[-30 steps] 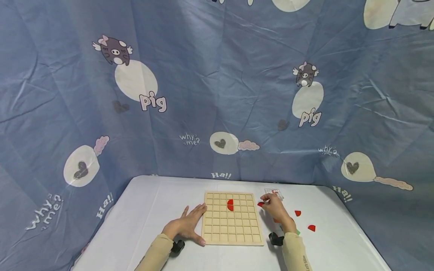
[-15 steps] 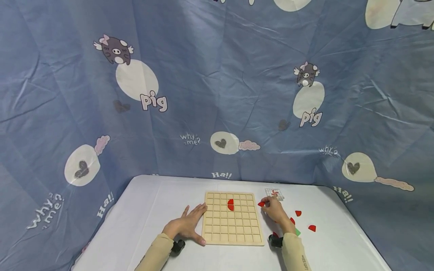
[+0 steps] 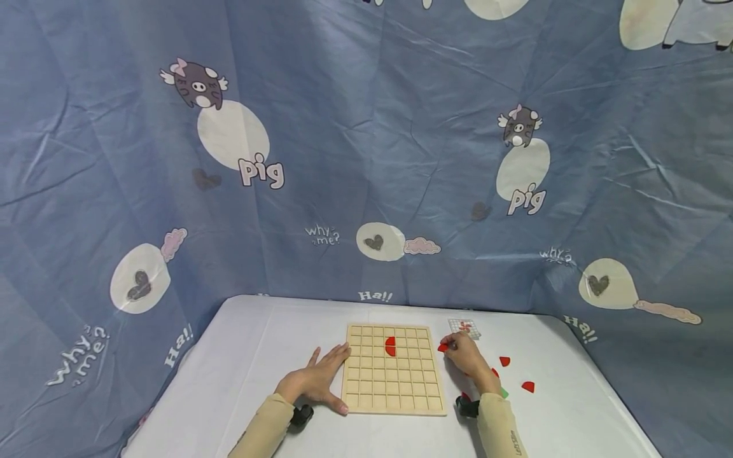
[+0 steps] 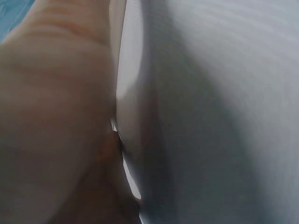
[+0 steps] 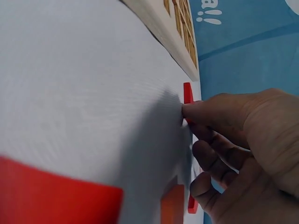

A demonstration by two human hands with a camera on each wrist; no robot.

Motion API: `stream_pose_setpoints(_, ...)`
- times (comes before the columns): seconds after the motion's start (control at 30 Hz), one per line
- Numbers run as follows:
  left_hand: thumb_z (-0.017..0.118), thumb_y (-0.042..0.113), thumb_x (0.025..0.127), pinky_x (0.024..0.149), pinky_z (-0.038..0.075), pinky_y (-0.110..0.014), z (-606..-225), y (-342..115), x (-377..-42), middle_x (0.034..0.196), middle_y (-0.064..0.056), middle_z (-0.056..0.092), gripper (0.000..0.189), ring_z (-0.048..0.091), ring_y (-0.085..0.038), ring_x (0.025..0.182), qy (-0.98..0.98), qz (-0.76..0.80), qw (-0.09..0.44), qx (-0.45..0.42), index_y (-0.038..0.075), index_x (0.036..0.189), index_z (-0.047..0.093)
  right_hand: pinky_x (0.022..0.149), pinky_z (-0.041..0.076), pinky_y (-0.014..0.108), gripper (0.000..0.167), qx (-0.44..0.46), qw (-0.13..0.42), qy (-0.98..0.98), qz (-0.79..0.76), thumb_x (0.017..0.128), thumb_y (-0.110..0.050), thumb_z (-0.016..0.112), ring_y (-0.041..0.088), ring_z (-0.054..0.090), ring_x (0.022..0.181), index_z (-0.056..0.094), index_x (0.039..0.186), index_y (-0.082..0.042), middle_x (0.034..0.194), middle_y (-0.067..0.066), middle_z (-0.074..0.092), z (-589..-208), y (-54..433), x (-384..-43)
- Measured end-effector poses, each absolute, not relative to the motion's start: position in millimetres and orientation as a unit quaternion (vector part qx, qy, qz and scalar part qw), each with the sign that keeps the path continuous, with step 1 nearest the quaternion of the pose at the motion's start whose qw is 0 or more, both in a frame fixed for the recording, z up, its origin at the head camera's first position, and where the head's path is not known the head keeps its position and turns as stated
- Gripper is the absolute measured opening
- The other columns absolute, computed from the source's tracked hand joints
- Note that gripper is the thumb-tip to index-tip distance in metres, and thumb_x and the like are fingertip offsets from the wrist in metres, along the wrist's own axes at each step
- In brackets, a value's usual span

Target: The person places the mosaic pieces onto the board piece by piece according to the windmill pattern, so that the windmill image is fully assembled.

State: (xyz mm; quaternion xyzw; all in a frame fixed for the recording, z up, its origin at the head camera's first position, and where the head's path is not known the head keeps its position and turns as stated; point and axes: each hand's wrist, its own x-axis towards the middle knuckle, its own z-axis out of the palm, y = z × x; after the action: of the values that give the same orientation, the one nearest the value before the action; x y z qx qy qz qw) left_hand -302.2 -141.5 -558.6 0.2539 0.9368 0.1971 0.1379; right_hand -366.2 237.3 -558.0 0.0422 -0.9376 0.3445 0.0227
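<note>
On the white table lies a square wooden grid board [image 3: 366, 375]. Two red quarter-circle pieces [image 3: 390, 351] sit in its upper middle cells, one above the other. My left hand [image 3: 314, 381] has its fingers spread and touches the board's left edge; its wrist view is mostly palm and table. To the right of the board, my right hand [image 3: 468, 357] pinches a red quarter-circle piece [image 5: 188, 92] between thumb and fingers, low over the table. The other fingers of that hand are loosely curled, and part of the held piece is hidden behind them.
A small pattern card [image 3: 472, 332] with a red figure lies behind my right hand. Loose red pieces [image 3: 528, 387], a green piece [image 3: 504, 392] and an orange piece [image 5: 173, 205] lie around the right forearm. A blue printed cloth [image 3: 366, 159] hangs behind the table.
My right hand has shifted its fingers on the red piece, uncovering more of the pattern card and a loose red piece near the wrist. The left hand and board have stayed put.
</note>
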Motion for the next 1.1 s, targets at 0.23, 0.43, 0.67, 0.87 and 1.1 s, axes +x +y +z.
stream_pose_setpoints(0.23,0.081,0.066,0.057,0.120,-0.003,-0.060,-558.6,-140.7,-301.9,0.164,-0.011,0.008,0.132,0.010,-0.030,0.151,0.936,0.200,0.143,0.251,0.007,0.154,0.014,0.068,0.045,0.029,0.022,0.060,0.027,-0.939,0.337,0.077,0.006,0.066,0.017,0.052,0.078,0.071,0.096,-0.003,0.092,0.008,0.064,-557.5,241.7,-364.1)
stream_pose_setpoints(0.43,0.081,0.065,0.057,0.120,-0.003,-0.061,-557.7,-141.1,-301.8,0.163,-0.011,0.008,0.131,0.010,-0.031,0.151,0.936,0.199,0.141,0.254,0.006,0.154,0.014,0.064,0.044,0.026,0.023,0.049,0.025,-0.937,0.346,0.078,0.004,0.066,0.017,0.051,0.076,0.070,0.099,-0.003,0.092,0.008,0.061,-555.7,241.1,-362.6)
stream_pose_setpoints(0.67,0.081,0.065,0.057,0.120,-0.003,-0.060,-558.4,-140.4,-302.7,0.164,-0.011,0.008,0.132,0.010,-0.030,0.151,0.937,0.198,0.143,0.249,0.007,0.154,0.014,0.059,0.045,0.024,0.020,0.036,0.027,-0.936,0.348,0.078,0.003,0.067,0.015,0.053,0.073,0.070,0.097,-0.002,0.090,0.008,0.063,-554.8,239.1,-361.8)
stream_pose_setpoints(0.87,0.082,0.065,0.056,0.121,-0.003,-0.060,-558.0,-140.0,-303.3,0.164,-0.010,0.009,0.131,0.011,-0.030,0.151,0.937,0.203,0.146,0.245,0.007,0.154,0.016,0.056,0.046,0.024,0.020,0.037,0.035,-0.940,0.338,0.076,0.003,0.068,0.014,0.054,0.070,0.071,0.095,-0.002,0.082,0.004,0.065,-556.8,239.8,-362.4)
stream_pose_setpoints(1.1,0.083,0.064,0.056,0.120,-0.002,-0.060,-556.1,-139.5,-302.8,0.163,-0.011,0.011,0.131,0.012,-0.030,0.150,0.937,0.204,0.144,0.243,0.007,0.154,0.017,0.056,0.046,0.025,0.019,0.045,0.041,-0.936,0.348,0.077,-0.004,0.073,0.013,0.055,0.070,0.071,0.095,-0.003,0.085,0.005,0.067,-550.4,236.4,-360.8)
